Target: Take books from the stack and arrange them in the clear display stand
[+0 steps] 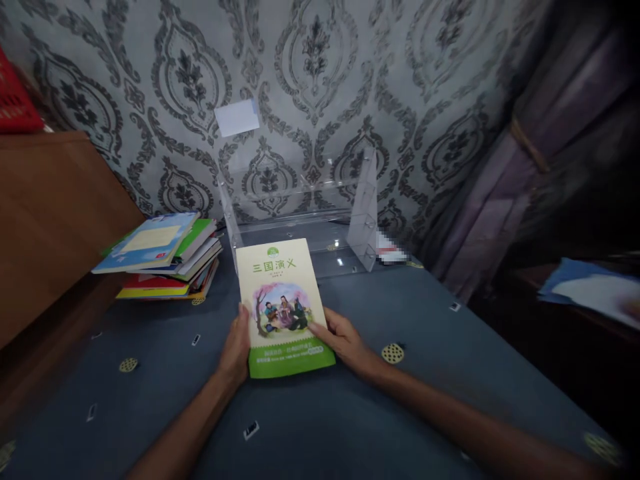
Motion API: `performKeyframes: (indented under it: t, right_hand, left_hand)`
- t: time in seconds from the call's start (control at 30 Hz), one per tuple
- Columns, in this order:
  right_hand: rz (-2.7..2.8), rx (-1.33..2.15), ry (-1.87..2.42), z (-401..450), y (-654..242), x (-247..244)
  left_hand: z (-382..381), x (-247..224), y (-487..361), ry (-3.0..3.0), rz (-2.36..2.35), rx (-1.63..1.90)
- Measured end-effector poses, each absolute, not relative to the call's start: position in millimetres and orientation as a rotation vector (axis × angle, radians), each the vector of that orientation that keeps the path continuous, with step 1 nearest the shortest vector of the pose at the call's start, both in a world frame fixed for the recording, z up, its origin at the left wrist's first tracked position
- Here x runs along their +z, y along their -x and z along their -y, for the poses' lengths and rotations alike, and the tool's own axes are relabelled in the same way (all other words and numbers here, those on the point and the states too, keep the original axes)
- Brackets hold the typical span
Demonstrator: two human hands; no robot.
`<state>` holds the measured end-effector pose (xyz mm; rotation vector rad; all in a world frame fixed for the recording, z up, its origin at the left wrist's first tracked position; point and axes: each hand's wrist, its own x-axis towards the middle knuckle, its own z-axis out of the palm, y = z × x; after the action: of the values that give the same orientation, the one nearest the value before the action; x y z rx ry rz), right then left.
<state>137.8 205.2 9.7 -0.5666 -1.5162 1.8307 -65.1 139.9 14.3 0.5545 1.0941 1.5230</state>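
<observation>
A cream book with a green lower band and a painted scene of figures under a blossoming tree [286,293] is held upright, cover facing me, above the table. My left hand [237,347] grips its left edge, with the fingers mostly hidden behind. On the right edge, my right hand [345,339] holds on with the thumb across the front cover. Just behind the book stands a clear acrylic rack [364,213] whose shelves show nothing on them. To the left, several books lie in an uneven stack [170,257], a blue one on top.
The dark blue patterned table [320,427] meets a damask-papered wall. A brown box [55,213] with a red basket [17,100] above it stands at the left. Purple curtains [500,200] hang at the right, near a blue-and-white item [590,290].
</observation>
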Motion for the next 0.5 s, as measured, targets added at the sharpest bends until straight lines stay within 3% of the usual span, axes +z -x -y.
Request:
performKeyframes:
  t: [0.5]
  right_hand:
    - [1.434, 1.850, 0.566, -220.9, -137.6, 3.5]
  left_hand:
    - [-173.9, 34.0, 67.6, -0.613, -0.943, 1.530]
